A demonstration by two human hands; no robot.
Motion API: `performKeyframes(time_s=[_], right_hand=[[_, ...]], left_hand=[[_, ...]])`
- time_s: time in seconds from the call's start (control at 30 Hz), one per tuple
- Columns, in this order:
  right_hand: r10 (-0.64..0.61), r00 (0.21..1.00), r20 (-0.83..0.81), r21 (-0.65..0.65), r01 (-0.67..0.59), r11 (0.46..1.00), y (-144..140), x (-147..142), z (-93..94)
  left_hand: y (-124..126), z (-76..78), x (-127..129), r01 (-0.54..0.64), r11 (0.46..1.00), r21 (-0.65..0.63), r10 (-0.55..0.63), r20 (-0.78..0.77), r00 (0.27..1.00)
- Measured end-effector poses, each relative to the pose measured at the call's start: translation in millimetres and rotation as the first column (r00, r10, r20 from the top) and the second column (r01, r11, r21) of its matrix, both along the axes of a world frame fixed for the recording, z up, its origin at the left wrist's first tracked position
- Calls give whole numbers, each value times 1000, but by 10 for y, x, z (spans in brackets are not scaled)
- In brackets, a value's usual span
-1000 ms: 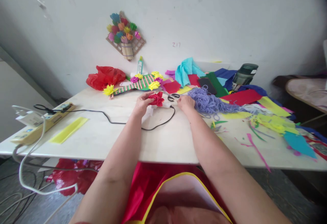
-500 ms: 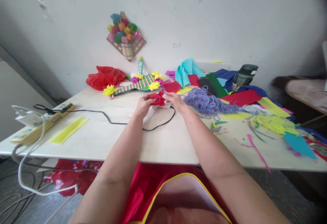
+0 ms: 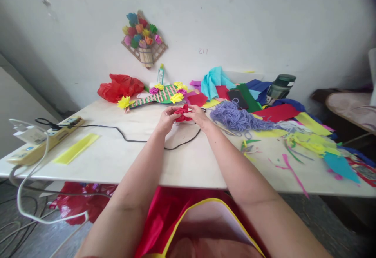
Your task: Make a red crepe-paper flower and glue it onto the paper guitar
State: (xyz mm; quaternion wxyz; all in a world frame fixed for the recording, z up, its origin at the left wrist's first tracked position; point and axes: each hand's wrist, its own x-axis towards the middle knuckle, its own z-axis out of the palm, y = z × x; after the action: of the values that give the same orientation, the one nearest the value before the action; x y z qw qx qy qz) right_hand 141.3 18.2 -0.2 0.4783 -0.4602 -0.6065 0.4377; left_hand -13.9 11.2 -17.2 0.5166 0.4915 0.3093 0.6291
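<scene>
Both my hands meet over the middle of the white table [image 3: 190, 164]. My left hand [image 3: 166, 119] and my right hand [image 3: 198, 116] pinch a small red paper flower [image 3: 182, 113] between their fingers, just above the tabletop. A black cable [image 3: 132, 138] loops under my hands. Just beyond them lies a striped green and pink craft piece [image 3: 155, 97] with yellow and magenta paper flowers on it.
A heap of lilac yarn [image 3: 232, 117] lies right of my hands. Coloured paper sheets and scraps [image 3: 311, 136] cover the right side. A red plastic bag [image 3: 119, 87] and a glue bottle [image 3: 160, 74] stand at the back. A power strip [image 3: 44, 140] and a yellow strip [image 3: 76, 148] lie left.
My right hand moved left from the yarn and scissors to the red flower and now grips it together with my left hand.
</scene>
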Motion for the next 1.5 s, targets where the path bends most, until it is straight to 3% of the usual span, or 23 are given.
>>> performKeyframes(time_s=[0.27, 0.47, 0.67, 0.9, 1.1, 1.2, 1.33, 1.4, 1.5], right_hand=[[-1, 998, -64, -23, 0, 1000, -32, 17, 49], [90, 993, -75, -6, -91, 996, -83, 69, 89], [173, 981, 91, 91, -182, 979, -41, 83, 54], [127, 939, 321, 272, -220, 937, -9, 83, 43], [94, 916, 391, 291, -219, 931, -28, 57, 41], [79, 941, 330, 278, -177, 944, 3, 69, 30], [-132, 927, 351, 240, 48, 970, 60, 163, 39], [-251, 857, 449, 244, 153, 958, 64, 237, 64], [-347, 668, 658, 264, 227, 937, 29, 356, 121]], left_hand=[[-15, 21, 8, 67, 997, -41, -66, 20, 998], [-10, 51, 18, 31, 991, -131, -23, 61, 998], [-23, 59, 2, -2, 987, -159, 3, 12, 1000], [-49, 52, -27, -22, 993, -115, 9, -112, 994], [-54, 61, -46, -127, 989, -79, 109, -208, 972], [-29, 55, -67, -186, 980, -73, 171, -170, 970], [7, 60, -100, -270, 957, -107, 264, -63, 962], [16, 69, -113, -286, 949, -136, 287, -7, 958], [24, 77, -121, -287, 941, -180, 300, 54, 952]])
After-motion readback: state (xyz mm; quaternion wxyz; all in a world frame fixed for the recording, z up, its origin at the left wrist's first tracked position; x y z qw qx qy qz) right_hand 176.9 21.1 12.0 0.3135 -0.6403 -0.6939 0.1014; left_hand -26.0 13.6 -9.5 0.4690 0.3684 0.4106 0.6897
